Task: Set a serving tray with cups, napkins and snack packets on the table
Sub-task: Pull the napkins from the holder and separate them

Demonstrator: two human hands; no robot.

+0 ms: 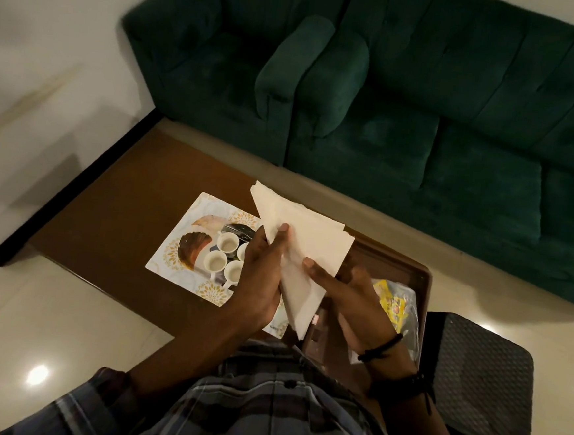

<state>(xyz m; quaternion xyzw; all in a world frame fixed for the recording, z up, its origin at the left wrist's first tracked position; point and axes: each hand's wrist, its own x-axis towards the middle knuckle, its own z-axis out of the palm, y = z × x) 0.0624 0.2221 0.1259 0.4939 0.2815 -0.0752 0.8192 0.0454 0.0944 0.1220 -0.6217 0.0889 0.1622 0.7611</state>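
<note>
We look down on a brown wooden surface (114,210) where a white rectangular serving tray printed with gold medallions (169,256) lies flat. Four small white ceramic cups (214,262) stand close together on the tray's right half, their handles pointing outward.

Just right of the tray, and raised above its near corner, the person's left hand (260,277) grasps a folded stack of white paper napkins (310,246), thumb on top and fingers curled beneath. The napkins are held in the air and tilted, with one corner pointing away toward the dark green velvet sofa (392,88) beyond the tray. The right hand (351,301), black bands at its wrist, grips the same stack from the other side, with the thumb pressed on the paper.

Further right of the printed tray, under that hand, we see a dark brown rimmed tray (395,263) holding a yellow snack packet in clear plastic (394,303). Farthest right of the printed tray, off the surface, stands a black woven stool (479,376).
</note>
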